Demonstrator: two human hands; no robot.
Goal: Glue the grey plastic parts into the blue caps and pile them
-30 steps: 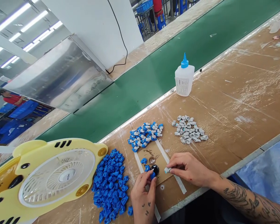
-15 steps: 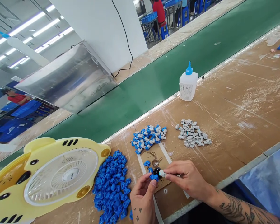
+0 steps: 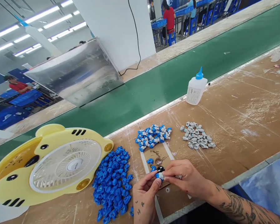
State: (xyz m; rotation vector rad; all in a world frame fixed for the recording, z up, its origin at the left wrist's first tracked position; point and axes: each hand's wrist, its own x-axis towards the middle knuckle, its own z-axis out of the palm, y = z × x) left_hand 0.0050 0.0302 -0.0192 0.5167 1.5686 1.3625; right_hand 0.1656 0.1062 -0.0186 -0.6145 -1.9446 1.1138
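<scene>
Between the thumb and fingers of my left hand (image 3: 145, 196) is a small blue plastic piece (image 3: 157, 175). My right hand (image 3: 189, 178) pinches a small grey piece (image 3: 161, 176) against it; the two touch, and fingertips partly cover them. Just beyond my fingertips, a glossy black round spot (image 3: 161, 169) lies on a taped-down cardboard sheet (image 3: 149, 154), with a clear round spot (image 3: 158, 161) behind it. Two loose blue pieces (image 3: 150, 161) lie on its left side. Past the sheet is a pile of joined blue-and-grey pieces (image 3: 153, 136).
A heap of blue pieces (image 3: 113, 185) lies left of my hands, a grey heap (image 3: 198, 135) to the right. A yellow animal-faced fan (image 3: 58, 166) stands at far left. A white bottle with blue nozzle (image 3: 196, 90) stands near the green belt (image 3: 144, 96). People sit in the background.
The grey piece in my right hand has come left against the blue piece in my left hand; before, a small gap showed between them. The view has shifted slightly.
</scene>
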